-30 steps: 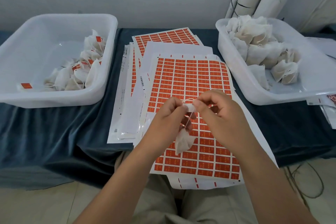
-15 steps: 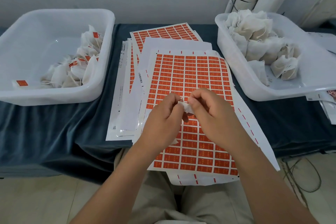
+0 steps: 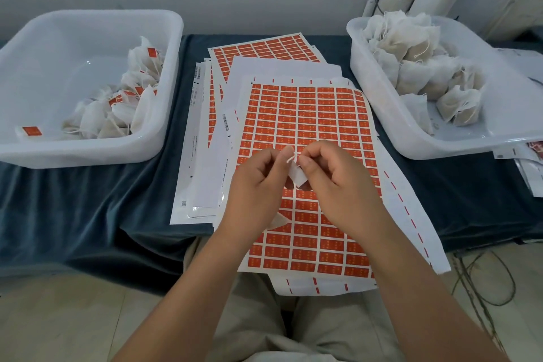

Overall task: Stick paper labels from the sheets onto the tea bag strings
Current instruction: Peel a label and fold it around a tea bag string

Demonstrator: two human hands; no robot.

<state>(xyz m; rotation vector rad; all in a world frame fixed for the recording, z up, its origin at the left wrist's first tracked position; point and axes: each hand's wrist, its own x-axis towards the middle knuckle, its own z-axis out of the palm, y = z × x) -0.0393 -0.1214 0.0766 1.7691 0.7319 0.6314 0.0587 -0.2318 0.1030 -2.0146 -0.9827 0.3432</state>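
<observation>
**Label could close crooked**

Tea bag (image 3: 278,222) dangles behind the left grip (image 3: 258,185), which pinches the string (image 3: 289,159); the right grip (image 3: 340,182) pinches the label (image 3: 297,178) beside it, over the label sheet (image 3: 308,114). If the string slips (it looks slack), the label may fold shut crooked. A second ago the bag hung lower, fully visible.

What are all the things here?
left tub: one, white, table's left
right tub: one, white, table's right
labelled tea bags: heap, white with orange tags, in left tub
plain tea bags: heap, white, in right tub
label sheets: pile, orange on white, centre
tablecloth: one, dark blue, under everything
label: one, white back, above sheets
held tea bag: one, white, below label
left hand: pinches the string
right hand: pinches the label
</observation>
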